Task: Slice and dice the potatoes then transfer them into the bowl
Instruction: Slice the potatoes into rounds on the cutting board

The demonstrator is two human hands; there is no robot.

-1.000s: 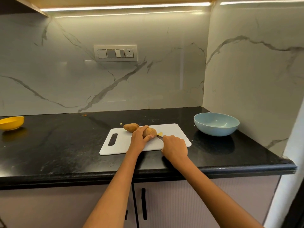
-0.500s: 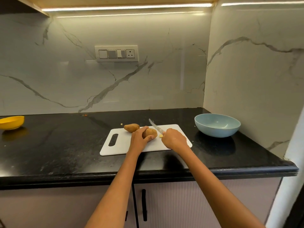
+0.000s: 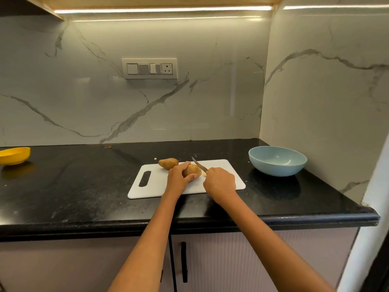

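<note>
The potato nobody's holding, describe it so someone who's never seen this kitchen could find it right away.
On the black countertop lies a white cutting board. Two brown potatoes sit on it; this potato lies at the far edge, untouched. The other potato is in the left hand, beside the knife.

Both bare forearms reach in from the near edge, converging toward the middle. The left hand (image 3: 179, 178) sits palm down, fingers curled over the top of a potato (image 3: 192, 169) and thumb tucked along its near side, gripping it. Just to its right, the right hand (image 3: 220, 182) is a closed fist, knuckles up, wrapped round a knife (image 3: 199, 164) whose blade angles far and left, beside the left fingers.
</note>
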